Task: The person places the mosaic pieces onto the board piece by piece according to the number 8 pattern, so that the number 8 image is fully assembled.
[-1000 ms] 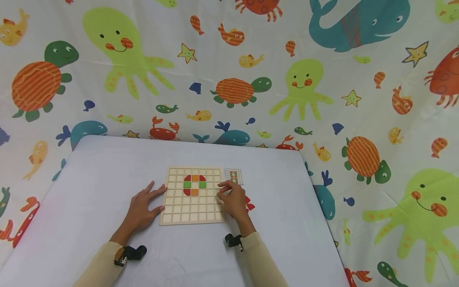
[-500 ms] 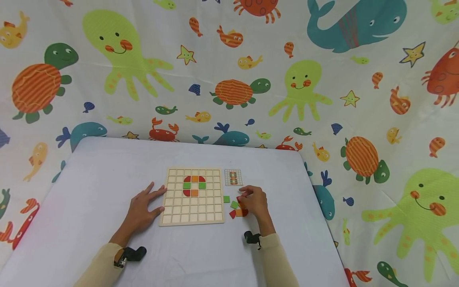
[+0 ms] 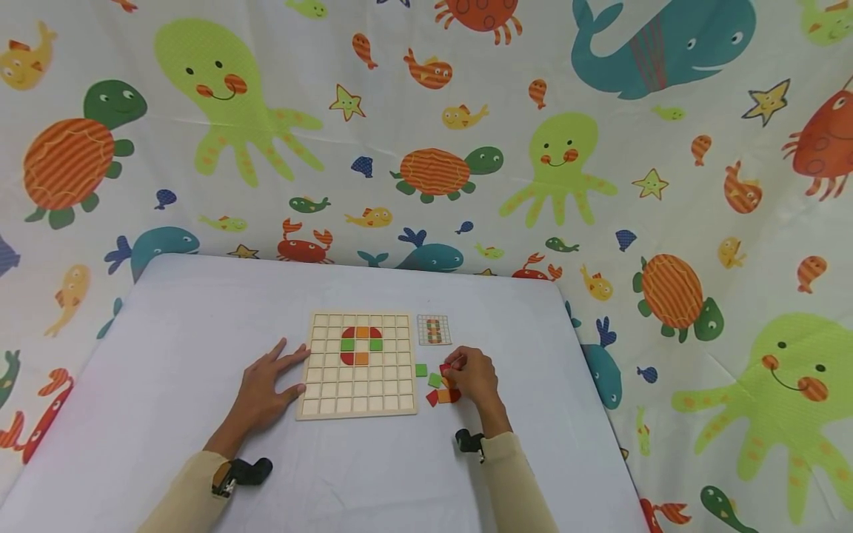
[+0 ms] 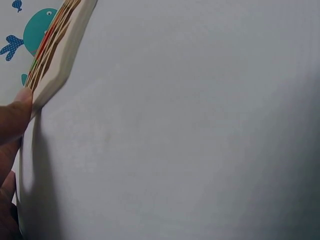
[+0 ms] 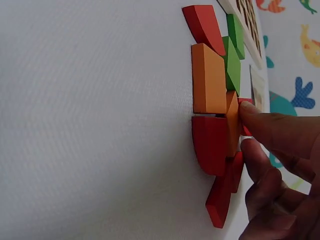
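Note:
A wooden grid board (image 3: 333, 391) lies on the table with a ring of red, orange and green tiles (image 3: 362, 332) in its upper cells. My left hand (image 3: 262, 389) rests at the board's left edge, fingers spread, with thumb and index finger touching the frame. In the left wrist view, the thumb (image 4: 20, 107) lies against the board's corner. Right of the board, my right hand (image 3: 476, 376) bends over a group of loose tiles. Its thumb and finger pinch a red tile (image 5: 246, 131) at the far side of the group, partly covered by the thumb.
Two green tiles (image 3: 421, 370) lie beside the board's right edge. Orange tiles (image 5: 209, 80) and several red tiles (image 5: 210, 145) sit close together nearer the right hand. Above them is a small pattern card (image 3: 435, 330). A sea-animal curtain (image 3: 436, 215) hangs behind the table.
My right hand has moved right from the board's edge to the loose tiles, uncovering the green ones. Its fingertips have since drawn in on a red tile. The left hand stays put.

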A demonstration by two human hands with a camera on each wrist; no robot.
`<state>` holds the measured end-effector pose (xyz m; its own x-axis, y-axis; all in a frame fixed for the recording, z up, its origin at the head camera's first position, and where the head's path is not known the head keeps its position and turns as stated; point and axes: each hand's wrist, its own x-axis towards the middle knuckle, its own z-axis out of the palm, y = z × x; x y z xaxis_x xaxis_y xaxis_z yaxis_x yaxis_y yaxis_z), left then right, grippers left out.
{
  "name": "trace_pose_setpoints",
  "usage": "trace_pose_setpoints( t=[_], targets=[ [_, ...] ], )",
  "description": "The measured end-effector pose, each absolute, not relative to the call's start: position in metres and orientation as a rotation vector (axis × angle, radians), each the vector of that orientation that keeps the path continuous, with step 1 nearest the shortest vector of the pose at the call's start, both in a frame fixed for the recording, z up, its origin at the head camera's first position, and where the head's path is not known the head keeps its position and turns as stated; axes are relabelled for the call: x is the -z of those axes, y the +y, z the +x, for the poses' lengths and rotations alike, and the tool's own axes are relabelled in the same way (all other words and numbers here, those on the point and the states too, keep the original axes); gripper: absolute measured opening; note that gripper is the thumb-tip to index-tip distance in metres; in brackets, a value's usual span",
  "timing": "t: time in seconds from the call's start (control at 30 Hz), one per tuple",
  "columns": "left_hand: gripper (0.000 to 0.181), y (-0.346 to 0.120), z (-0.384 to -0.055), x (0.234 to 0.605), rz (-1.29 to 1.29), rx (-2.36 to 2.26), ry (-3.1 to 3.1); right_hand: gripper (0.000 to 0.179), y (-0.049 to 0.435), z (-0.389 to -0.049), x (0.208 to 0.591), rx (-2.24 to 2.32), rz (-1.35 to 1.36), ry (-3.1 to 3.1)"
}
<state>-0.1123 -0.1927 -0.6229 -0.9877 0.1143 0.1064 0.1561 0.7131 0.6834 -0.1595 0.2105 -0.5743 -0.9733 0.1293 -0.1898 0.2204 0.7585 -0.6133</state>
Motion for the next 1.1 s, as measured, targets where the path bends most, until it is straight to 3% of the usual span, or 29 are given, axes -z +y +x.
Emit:
trace_pose_setpoints(
  t=[0.37,0.6,1.1],
  targets=[
    [0.069,-0.193,-0.110,0.624,-0.235,1.146,-2.839,0.021,0.205,-0.157,0.576,1.030,0.233,2.804],
    [0.068,-0.193,-0.111,0.623,-0.240,1.165,-2.835,0.016,0.195,-0.159,0.579,1.226,0.189,2.842],
    [0.069,-0.193,-0.113,0.621,-0.214,1.162,-2.872,0.010,0.134,-0.163,0.574,1.366,-0.104,2.745]
  ],
)
